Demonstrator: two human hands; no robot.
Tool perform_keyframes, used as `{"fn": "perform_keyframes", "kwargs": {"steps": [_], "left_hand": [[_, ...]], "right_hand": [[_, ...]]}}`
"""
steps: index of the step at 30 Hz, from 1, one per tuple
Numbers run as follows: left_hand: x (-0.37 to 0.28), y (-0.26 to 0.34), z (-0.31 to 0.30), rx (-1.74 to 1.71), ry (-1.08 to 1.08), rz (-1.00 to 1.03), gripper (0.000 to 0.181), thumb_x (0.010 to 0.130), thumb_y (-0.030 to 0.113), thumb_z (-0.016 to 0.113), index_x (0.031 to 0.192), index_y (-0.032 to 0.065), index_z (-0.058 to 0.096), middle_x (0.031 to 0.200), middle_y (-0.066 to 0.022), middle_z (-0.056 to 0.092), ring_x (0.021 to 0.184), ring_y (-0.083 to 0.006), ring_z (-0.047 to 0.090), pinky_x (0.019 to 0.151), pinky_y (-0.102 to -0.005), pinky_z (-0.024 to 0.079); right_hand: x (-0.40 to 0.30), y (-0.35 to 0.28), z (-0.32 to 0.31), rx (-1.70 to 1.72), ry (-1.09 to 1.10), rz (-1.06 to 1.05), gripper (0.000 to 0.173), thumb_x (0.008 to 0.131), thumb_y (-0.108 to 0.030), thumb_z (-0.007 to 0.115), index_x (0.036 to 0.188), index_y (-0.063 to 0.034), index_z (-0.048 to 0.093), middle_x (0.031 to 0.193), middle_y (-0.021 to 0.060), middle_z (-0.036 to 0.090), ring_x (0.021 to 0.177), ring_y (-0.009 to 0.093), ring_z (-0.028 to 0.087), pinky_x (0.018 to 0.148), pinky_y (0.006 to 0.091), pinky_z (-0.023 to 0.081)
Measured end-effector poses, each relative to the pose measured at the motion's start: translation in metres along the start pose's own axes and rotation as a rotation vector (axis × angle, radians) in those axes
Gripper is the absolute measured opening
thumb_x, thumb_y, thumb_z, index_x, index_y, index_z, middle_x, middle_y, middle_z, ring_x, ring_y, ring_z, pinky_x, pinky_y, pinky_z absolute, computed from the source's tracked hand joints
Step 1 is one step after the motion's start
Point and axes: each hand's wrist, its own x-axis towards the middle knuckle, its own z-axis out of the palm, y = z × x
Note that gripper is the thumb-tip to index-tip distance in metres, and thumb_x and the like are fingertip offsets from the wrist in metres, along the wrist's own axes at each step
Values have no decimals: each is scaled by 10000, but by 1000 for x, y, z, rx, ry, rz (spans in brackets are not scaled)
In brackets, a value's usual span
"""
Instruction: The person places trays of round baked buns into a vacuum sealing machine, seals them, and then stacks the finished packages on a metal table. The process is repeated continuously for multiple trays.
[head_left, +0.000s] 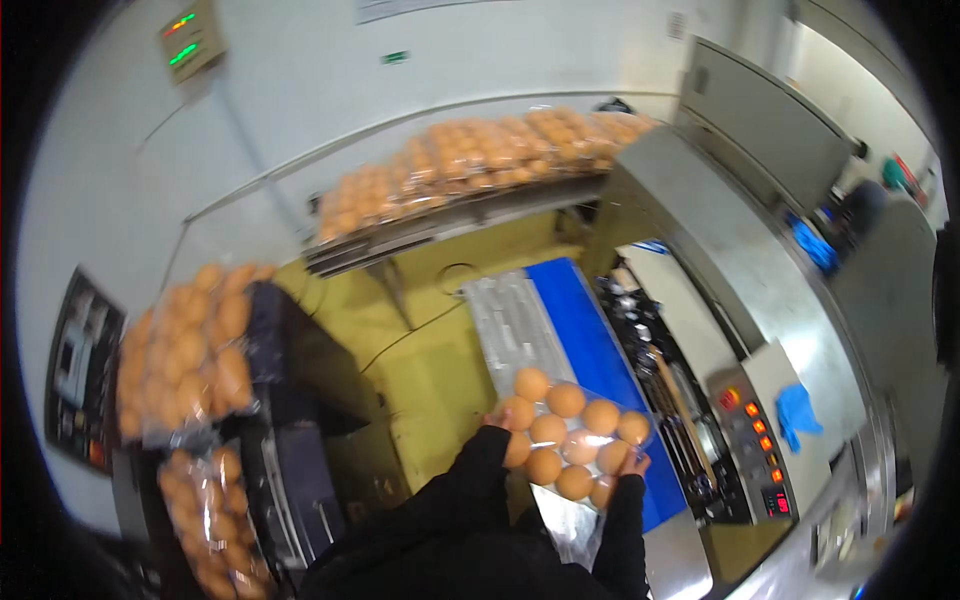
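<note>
Between my hands is a clear plastic pack of round orange-brown items (548, 430), laid out in rows; whether they are eggs or small buns I cannot tell. My left hand (499, 418) grips its left edge, and my right hand (635, 462) grips its right lower corner. Beneath and beyond the pack run a blue conveyor belt (581, 322) and a ridged metal surface (514, 322) beside it. Both of my sleeves are black.
Similar packs (480, 154) line a metal table (450, 217) by the wall. More packs (187, 352) are piled at left near dark equipment (300, 360). At right stands a machine with a lit control panel (754, 435) and a blue glove or cloth (796, 418).
</note>
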Motion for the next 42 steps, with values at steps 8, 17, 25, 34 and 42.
{"fn": "perform_keyframes", "kwargs": {"steps": [8,17,25,34,42], "left_hand": [[-109,-8,-118,-162,128,318,526,750,413,425,1039,-25,394,943,-186,502,895,-261,483,741,-305,383],[-211,45,-306,8,598,141,225,778,218,472,813,-1,507,676,-56,528,645,-112,497,569,-252,396],[-318,29,-430,-488,1303,267,243,758,253,505,645,55,419,563,46,391,526,-39,341,468,-191,285],[-361,43,-489,-379,1801,395,286,737,259,537,568,91,381,514,58,342,485,-27,283,437,-190,227],[-364,53,-499,-643,1716,410,276,736,309,507,659,59,418,632,1,434,542,-54,382,480,-190,310]], "right_hand": [[-37,-46,20,240,-478,-80,360,748,-368,470,843,-21,456,812,126,530,683,186,535,557,298,458],[-139,-109,163,392,-912,-406,177,794,-228,442,760,-54,445,674,3,485,605,78,457,535,226,407],[-346,-275,221,352,-1387,-772,238,793,-267,434,738,-36,432,681,3,448,614,68,388,564,198,327],[-488,-355,284,455,-1740,-1028,211,790,-235,445,705,-43,430,639,-26,415,603,50,354,546,186,287],[-532,-384,312,471,-1865,-1059,202,790,-234,444,705,-50,435,632,-42,400,591,39,342,528,173,267]]}}
